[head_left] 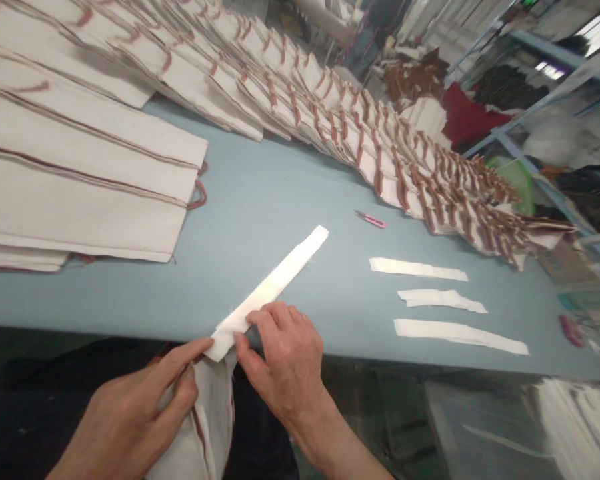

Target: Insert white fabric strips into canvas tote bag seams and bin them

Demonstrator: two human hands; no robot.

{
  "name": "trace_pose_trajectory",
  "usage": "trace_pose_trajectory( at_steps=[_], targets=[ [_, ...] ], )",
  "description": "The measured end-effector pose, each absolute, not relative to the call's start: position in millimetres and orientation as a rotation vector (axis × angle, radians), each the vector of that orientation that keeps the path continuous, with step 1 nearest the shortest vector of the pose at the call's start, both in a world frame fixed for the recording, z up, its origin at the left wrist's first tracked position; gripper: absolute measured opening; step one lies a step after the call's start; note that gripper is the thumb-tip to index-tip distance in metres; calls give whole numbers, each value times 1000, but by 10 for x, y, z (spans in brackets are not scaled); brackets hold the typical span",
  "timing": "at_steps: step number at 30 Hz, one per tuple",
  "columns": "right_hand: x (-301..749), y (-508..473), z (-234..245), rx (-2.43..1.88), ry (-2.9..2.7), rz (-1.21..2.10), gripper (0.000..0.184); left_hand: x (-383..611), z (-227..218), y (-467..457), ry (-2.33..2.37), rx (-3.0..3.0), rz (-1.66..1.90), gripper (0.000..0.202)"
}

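Near the table's front edge, a white fabric strip (275, 283) lies slantwise, its lower end over the top of a cream fabric piece (213, 407) with a brown line along it. My left hand (140, 407) grips the top of that fabric piece, its index fingertip at the strip's lower end. The thumb lies lower, against the cream cloth. My right hand (285, 353) pinches the strip's near edge between thumb and curled fingers, just right of my left fingertips. The cream piece hangs below the table edge, partly hidden by my left hand.
On the blue table (280, 180), several white strips (460, 337) lie at right. Pink-handled thread snips (371, 219) lie beyond. Flat cream cloth pieces (90, 173) cover the left, and a long overlapping row of cream pieces with brown cords (330, 120) runs along the back. A blue shelf frame (535, 177) stands right.
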State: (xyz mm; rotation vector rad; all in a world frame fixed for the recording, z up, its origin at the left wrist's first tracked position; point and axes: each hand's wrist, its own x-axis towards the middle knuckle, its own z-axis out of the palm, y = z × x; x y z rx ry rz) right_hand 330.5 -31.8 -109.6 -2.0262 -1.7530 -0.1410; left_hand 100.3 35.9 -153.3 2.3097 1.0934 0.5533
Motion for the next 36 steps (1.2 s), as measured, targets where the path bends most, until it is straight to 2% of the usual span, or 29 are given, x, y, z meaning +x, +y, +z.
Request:
trace_pose_trajectory(
  at_steps=[5,11,17,26,36],
  targets=[
    [3372,-265,-1087,-1984,-1794,-194,23,975,-1503,427,985,2263,500,35],
    [3389,-271,-1071,-1971,-1807,-186,21,1102,-1336,388,999,2241,666,25],
    [3398,-291,-1046,-1962,-1806,-150,16,1201,-1242,422,969,2253,736,24],
    [3415,-247,-994,-1983,-1905,-164,22,1273,-1303,365,908,2194,673,35],
    [3388,-270,-1148,-1832,-1686,-121,20,1310,-1349,339,871,2153,665,50]
  ],
)
